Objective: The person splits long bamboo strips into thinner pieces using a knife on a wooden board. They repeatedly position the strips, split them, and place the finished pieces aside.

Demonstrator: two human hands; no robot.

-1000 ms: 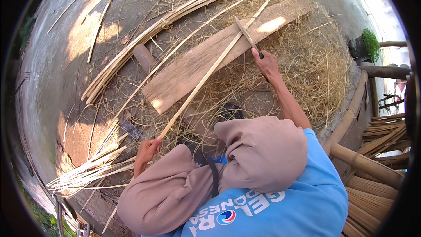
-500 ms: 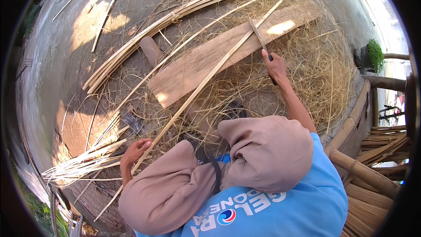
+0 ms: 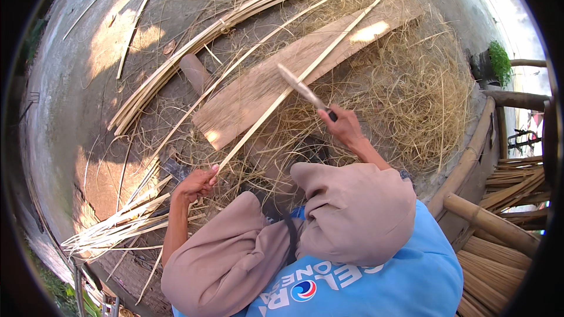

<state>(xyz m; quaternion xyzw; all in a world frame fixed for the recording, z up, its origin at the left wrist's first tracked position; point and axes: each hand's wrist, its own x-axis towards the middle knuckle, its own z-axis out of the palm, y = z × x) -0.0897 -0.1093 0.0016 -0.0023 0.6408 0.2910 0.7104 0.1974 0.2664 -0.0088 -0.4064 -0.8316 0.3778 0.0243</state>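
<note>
A long pale bamboo strip (image 3: 264,116) slants across a flat wooden board (image 3: 249,97). My left hand (image 3: 198,183) is closed on its near end, beside my left knee. In my right hand (image 3: 342,123) is a knife (image 3: 301,87) with a dark handle, its fingers wrapped round the grip. The blade, pale and slightly blurred, lies over the strip near the board's near edge. The strip's far end reaches past the upper right part of the board. Beneath the board a round log (image 3: 195,71) shows at its far left side.
A bundle of long bamboo strips (image 3: 223,23) curves along the far side. Thin curly shavings (image 3: 411,100) are heaped at the right. More strips (image 3: 117,226) are piled at the lower left. A bamboo rail (image 3: 490,223) and a potted plant (image 3: 499,63) stand at the right.
My right hand has brought the knife nearer and to the left along the strip. My left hand has moved up and right, and now grips the strip's near end.
</note>
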